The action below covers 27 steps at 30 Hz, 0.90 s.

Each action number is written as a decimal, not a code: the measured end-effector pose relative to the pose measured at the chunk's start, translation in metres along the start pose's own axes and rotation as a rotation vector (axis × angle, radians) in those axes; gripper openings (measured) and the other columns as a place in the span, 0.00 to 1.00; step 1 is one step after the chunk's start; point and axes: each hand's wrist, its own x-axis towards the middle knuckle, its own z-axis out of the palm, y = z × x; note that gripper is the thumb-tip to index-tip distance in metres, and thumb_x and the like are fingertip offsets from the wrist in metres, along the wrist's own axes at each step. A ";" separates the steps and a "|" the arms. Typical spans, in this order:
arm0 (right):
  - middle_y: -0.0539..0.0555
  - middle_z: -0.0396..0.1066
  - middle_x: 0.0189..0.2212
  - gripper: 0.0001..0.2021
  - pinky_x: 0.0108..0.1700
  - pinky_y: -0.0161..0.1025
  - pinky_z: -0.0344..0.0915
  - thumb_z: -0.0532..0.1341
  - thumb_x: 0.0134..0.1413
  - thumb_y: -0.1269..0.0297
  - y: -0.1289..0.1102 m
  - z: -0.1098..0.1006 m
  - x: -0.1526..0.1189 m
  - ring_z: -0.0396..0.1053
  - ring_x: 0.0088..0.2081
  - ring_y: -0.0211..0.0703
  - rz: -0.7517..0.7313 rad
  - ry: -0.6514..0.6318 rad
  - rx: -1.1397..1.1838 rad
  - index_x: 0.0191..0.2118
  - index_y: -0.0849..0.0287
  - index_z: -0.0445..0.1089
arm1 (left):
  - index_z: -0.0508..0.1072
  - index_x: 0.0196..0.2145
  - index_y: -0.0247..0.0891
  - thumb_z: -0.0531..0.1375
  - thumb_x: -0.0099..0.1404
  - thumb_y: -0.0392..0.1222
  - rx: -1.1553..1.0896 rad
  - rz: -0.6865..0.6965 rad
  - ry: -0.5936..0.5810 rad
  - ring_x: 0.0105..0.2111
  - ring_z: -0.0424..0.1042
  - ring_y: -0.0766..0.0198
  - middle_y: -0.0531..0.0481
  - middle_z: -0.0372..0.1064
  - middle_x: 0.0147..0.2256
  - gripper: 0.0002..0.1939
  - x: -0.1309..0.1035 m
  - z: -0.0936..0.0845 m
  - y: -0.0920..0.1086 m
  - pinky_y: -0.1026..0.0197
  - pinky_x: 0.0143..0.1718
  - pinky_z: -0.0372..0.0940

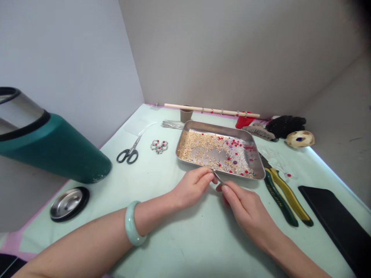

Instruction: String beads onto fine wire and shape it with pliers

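In front of the metal tray [222,172], my left hand [195,185] is closed in a pinch, and whatever lies between its fingertips is too small to make out. My right hand [246,208] is closed around slim metal tweezers [219,178], whose tip reaches the left fingertips. Just behind both hands, the tray carries loose gold beads [188,144], clear beads, and scattered red and purple ones. A beaded piece with red beads [159,146] lies left of the tray.
Black-handled scissors [129,151], a green tumbler [55,144] and a steel lid [68,204] are at left. Green-yellow pliers [285,195] and a black flat object [333,220] lie at right. Behind the tray, a wooden stick [213,111] rests across a cup [186,115].
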 end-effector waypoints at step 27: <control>0.47 0.61 0.19 0.17 0.26 0.37 0.53 0.45 0.65 0.57 0.005 0.000 0.003 0.61 0.22 0.41 0.000 0.069 -0.142 0.26 0.55 0.57 | 0.69 0.37 0.36 0.48 0.68 0.44 0.073 -0.061 -0.033 0.22 0.57 0.69 0.55 0.58 0.22 0.12 -0.001 -0.004 0.005 0.65 0.25 0.54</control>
